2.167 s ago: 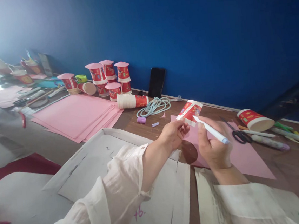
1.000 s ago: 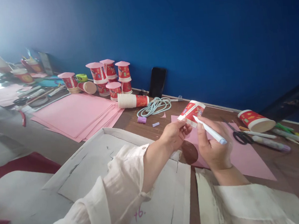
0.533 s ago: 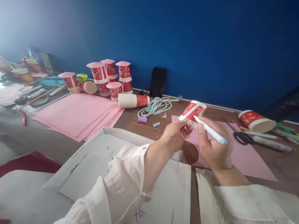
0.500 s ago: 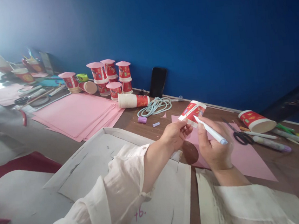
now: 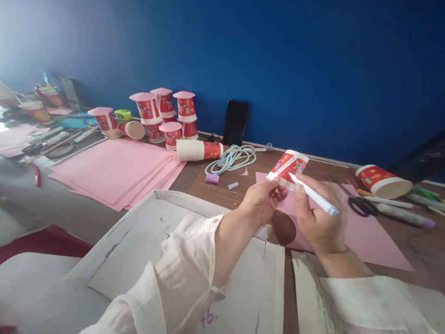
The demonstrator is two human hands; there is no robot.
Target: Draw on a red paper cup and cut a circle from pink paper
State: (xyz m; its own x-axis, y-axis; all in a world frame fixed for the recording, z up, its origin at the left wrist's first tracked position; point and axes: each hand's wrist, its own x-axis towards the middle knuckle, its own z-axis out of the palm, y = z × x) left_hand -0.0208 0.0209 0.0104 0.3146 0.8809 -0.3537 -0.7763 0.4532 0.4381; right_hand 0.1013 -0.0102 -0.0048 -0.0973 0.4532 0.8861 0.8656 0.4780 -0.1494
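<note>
Left hand point(image 5: 263, 202), fingers pinching a red cup point(image 5: 287, 168); right hand point(image 5: 321, 220), fingers pinching a pen point(image 5: 316, 197), scissors point(image 5: 362, 206) at that hand's three o'clock.

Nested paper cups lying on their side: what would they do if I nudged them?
The nested paper cups would probably roll, since they lie on rounded sides. They're likely light for their bulk, looking like paper, and might slide apart, as they appear simply slotted together.

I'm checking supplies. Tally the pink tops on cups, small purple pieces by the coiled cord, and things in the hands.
Pink tops: 5
Purple pieces: 2
Pen in right hand: 1
Red piece in left hand: 1
Total: 9
</note>
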